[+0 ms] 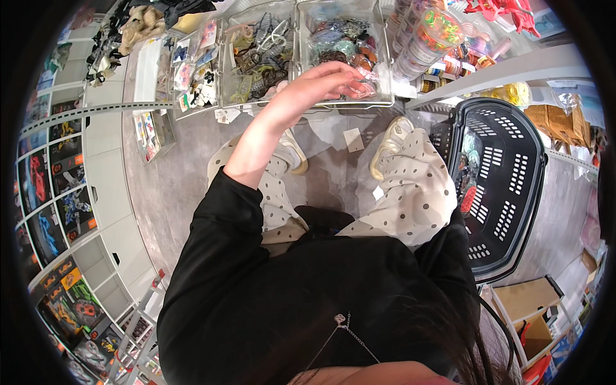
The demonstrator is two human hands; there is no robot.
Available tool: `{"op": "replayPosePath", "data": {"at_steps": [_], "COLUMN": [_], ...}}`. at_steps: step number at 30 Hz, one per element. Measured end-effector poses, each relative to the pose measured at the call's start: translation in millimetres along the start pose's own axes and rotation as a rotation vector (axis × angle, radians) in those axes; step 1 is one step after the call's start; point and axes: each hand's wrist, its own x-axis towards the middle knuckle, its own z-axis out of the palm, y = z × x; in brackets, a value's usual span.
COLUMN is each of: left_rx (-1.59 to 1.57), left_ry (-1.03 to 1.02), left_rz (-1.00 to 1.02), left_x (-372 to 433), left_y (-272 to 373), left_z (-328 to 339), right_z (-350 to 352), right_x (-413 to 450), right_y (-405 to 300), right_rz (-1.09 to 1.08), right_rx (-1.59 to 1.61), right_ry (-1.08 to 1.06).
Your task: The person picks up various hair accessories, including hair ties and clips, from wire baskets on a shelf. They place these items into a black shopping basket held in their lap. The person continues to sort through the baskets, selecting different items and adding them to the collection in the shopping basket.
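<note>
My left hand (332, 81) reaches over the front right part of a wire mesh basket (389, 57). Its fingertips are at some pink hair ties (364, 90) in clear wrapping; whether they grip one cannot be told. Behind the fingers, bagged hair ties (344, 46) in blue, green, brown and dark red fill this basket. The adjoining mesh basket (294, 53) holds loose hair claws and hair bands (260, 57). My right hand is out of view, its sleeve running down beside my knee.
A black plastic shopping basket (500, 183) with some packets in it stands on the floor at my right. Clear tubs of coloured hair elastics (428, 38) stand beyond the mesh baskets. A white metal shelf edge (505, 72) juts in at the right. A card (353, 140) lies between my shoes.
</note>
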Motion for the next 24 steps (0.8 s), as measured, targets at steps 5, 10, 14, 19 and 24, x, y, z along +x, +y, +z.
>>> {"op": "replayPosePath", "data": {"at_steps": [5,10,14,19,24], "left_rx": [-0.013,-0.010,-0.038,-0.072,-0.069], "left_ry": [0.020,0.031,0.051,-0.049,-0.112], "left_rz": [0.006,0.014,0.026,0.167,0.277], "left_x": [-4.0,-7.6,-18.2,-3.1,-6.3], "left_y": [2.5,6.8,7.1,-4.1,-10.3], "left_z": [-0.9,-2.3,-2.9,7.9,37.3], "right_z": [-5.5,-23.9,-78.1,-170.4,-223.0], "right_x": [-0.6,-0.5,2.4,-106.6,-289.8], "right_y": [-1.1,-3.7,-31.2,-99.8,-203.7], "right_rz": [-0.033,-0.131,-0.464,-0.757,-0.699], "right_rx": [-0.011,0.037,0.155,0.859,1.156], "right_ry": [-0.013,-0.032,-0.107,0.317,0.281]}}
